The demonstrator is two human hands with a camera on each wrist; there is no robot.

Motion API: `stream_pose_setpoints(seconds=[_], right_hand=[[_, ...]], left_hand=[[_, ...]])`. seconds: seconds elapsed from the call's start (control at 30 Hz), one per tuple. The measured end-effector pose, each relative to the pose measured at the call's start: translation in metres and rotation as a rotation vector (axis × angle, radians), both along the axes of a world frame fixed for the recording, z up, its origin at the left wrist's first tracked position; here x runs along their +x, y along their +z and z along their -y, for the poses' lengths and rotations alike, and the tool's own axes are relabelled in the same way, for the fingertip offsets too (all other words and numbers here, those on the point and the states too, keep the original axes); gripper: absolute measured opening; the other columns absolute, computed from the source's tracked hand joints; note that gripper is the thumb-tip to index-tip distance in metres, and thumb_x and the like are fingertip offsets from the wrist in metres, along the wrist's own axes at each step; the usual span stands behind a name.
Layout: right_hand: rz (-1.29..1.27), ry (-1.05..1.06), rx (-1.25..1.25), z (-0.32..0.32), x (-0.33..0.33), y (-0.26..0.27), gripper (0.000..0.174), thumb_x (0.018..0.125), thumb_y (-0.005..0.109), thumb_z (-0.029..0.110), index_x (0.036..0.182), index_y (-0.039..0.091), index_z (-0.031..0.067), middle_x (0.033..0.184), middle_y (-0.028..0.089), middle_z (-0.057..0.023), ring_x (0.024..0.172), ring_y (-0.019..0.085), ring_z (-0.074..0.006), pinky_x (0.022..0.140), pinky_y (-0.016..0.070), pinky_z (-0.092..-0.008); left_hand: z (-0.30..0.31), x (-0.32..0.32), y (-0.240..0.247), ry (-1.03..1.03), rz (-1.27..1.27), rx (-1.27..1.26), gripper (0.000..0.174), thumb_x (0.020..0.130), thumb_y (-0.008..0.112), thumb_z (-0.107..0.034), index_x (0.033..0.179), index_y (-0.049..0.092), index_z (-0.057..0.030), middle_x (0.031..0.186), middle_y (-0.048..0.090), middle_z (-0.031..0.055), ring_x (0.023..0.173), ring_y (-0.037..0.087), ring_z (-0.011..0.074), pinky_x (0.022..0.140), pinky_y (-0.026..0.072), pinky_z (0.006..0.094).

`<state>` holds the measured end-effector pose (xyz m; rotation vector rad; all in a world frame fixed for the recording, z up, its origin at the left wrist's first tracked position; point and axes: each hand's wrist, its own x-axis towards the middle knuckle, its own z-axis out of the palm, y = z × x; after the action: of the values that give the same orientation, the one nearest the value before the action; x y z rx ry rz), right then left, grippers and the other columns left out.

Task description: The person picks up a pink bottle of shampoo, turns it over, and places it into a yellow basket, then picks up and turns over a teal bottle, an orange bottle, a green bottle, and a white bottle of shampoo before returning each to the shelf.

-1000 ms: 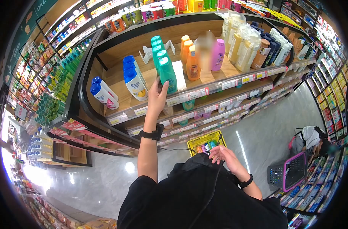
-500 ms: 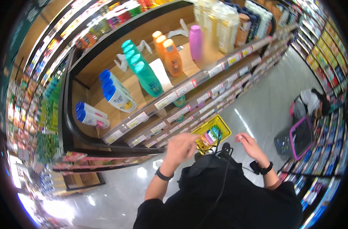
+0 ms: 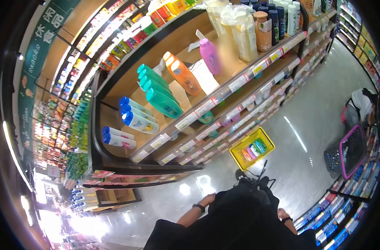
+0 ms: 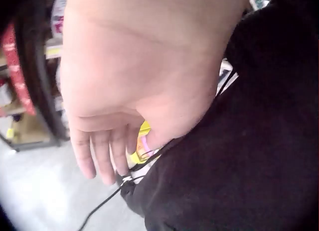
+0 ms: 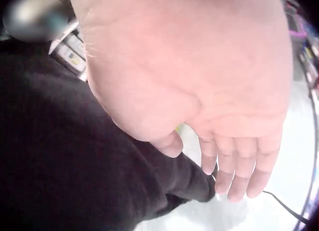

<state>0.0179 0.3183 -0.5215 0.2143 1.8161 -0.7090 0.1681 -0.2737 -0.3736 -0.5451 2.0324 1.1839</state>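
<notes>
Both hands hang low at the sides of the body. The left hand point(image 3: 207, 200) is beside the black shirt; in the left wrist view this hand point(image 4: 134, 86) shows its palm, fingers relaxed and holding nothing. The right hand point(image 3: 284, 214) is by the other side of the shirt, and in the right wrist view the hand point(image 5: 199, 91) has loose, extended fingers with nothing in them. Green bottles point(image 3: 164, 103), orange bottles point(image 3: 185, 78) and a pink bottle point(image 3: 210, 56) stand on the upper shelf, away from both hands.
A yellow basket point(image 3: 238, 163) with several colourful items stands on the floor before the feet. White bottles with blue caps point(image 3: 140, 123) are at the shelf's left. At the right, a person point(image 3: 360, 107) bends near a grey basket with a purple rim point(image 3: 343, 157).
The left hand has let go of the green bottles and dropped to the side. The right hand has lowered too. The view has turned, bringing the yellow basket fully into sight.
</notes>
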Motion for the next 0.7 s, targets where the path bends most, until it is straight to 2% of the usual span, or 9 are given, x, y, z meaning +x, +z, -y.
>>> stream_pose_setpoints(seconds=[0.03,0.13,0.23,0.37,0.4,0.43,0.47,0.57,0.7], right_hand=[[0.058,0.029,-0.001,0.006,0.003,0.031,0.031,0.091,0.056,0.027,0.081,0.068,0.0001,0.073,0.067,-0.0170,0.068,0.067,-0.0306,0.059,0.0534,-0.0410],[0.118,0.024,-0.078,0.020,0.016,0.050,0.034,0.090,0.057,0.031,0.081,0.068,0.0010,0.073,0.065,-0.0147,0.069,0.064,-0.0285,0.059,0.0511,-0.0410],[0.121,0.006,-0.171,0.029,0.021,0.049,0.036,0.089,0.058,0.035,0.080,0.069,0.0019,0.073,0.063,-0.0124,0.069,0.061,-0.0265,0.058,0.0489,-0.0410],[0.053,-0.029,-0.321,0.036,0.022,0.014,0.039,0.089,0.060,0.040,0.080,0.069,0.0031,0.073,0.060,-0.0093,0.069,0.057,-0.0238,0.057,0.0458,-0.0411],[0.041,-0.053,-0.350,0.036,0.027,0.002,0.040,0.088,0.060,0.042,0.079,0.069,0.0034,0.073,0.059,-0.0085,0.069,0.056,-0.0231,0.057,0.0451,-0.0411],[0.047,-0.081,-0.405,0.033,0.048,-0.040,0.028,0.086,0.063,0.032,0.092,0.065,0.0042,0.077,0.060,-0.0088,0.070,0.058,-0.0235,0.058,0.0497,-0.0425],[0.054,-0.109,-0.460,0.028,0.071,-0.083,0.028,0.084,0.066,0.022,0.105,0.060,0.0050,0.081,0.060,-0.0092,0.071,0.061,-0.0238,0.059,0.0543,-0.0439],[0.257,-0.163,-0.177,0.065,0.030,-0.004,0.046,0.082,0.066,0.006,0.124,0.047,0.0056,0.090,0.063,-0.0119,0.073,0.065,-0.0249,0.060,0.0592,-0.0460],[0.400,-0.389,-0.142,0.092,0.043,-0.008,0.045,0.089,0.063,0.020,0.129,0.050,0.0044,0.095,0.064,-0.0154,0.081,0.067,-0.0309,0.065,0.0591,-0.0471]], left_hand=[[0.002,0.039,-0.040,0.008,-0.039,0.112,0.043,0.096,0.056,-0.028,0.130,0.058,-0.0027,0.119,0.069,0.0120,0.111,0.062,0.0221,0.098,0.0463,0.0364],[-0.026,0.062,0.019,0.475,0.081,0.414,0.038,0.096,0.056,-0.026,0.125,0.062,-0.0026,0.117,0.068,0.0083,0.110,0.057,0.0174,0.099,0.0440,0.0338],[-0.040,0.027,0.087,0.300,-0.100,0.337,0.035,0.096,0.057,-0.025,0.123,0.065,-0.0031,0.118,0.068,0.0074,0.108,0.058,0.0189,0.101,0.0433,0.0328],[-0.023,0.013,0.062,0.176,0.028,0.081,0.030,0.097,0.056,-0.021,0.121,0.067,-0.0062,0.118,0.067,0.0041,0.106,0.059,0.0175,0.100,0.0446,0.0324],[-0.020,0.007,0.054,0.291,-0.087,0.202,0.035,0.098,0.049,-0.030,0.115,0.067,-0.0044,0.114,0.069,0.0198,0.109,0.064,0.0329,0.096,0.0476,0.0381],[-0.030,-0.044,0.102,-0.157,-0.194,-0.107,0.038,0.097,0.051,-0.036,0.115,0.065,-0.0055,0.110,0.068,0.0224,0.107,0.064,0.0383,0.092,0.0496,0.0422],[-0.037,-0.072,0.113,-0.100,0.082,-0.174,0.043,0.094,0.054,-0.042,0.113,0.064,-0.0054,0.107,0.069,0.0229,0.103,0.065,0.0405,0.089,0.0502,0.0452],[-0.034,-0.115,0.120,-0.100,0.093,-0.110,0.040,0.095,0.053,-0.040,0.115,0.063,-0.0063,0.111,0.068,0.0223,0.106,0.064,0.0407,0.091,0.0489,0.0443],[-0.036,-0.149,0.112,-0.165,-0.025,0.009,0.036,0.097,0.053,-0.031,0.120,0.060,-0.0039,0.112,0.068,0.0206,0.107,0.064,0.0382,0.092,0.0487,0.0423]])
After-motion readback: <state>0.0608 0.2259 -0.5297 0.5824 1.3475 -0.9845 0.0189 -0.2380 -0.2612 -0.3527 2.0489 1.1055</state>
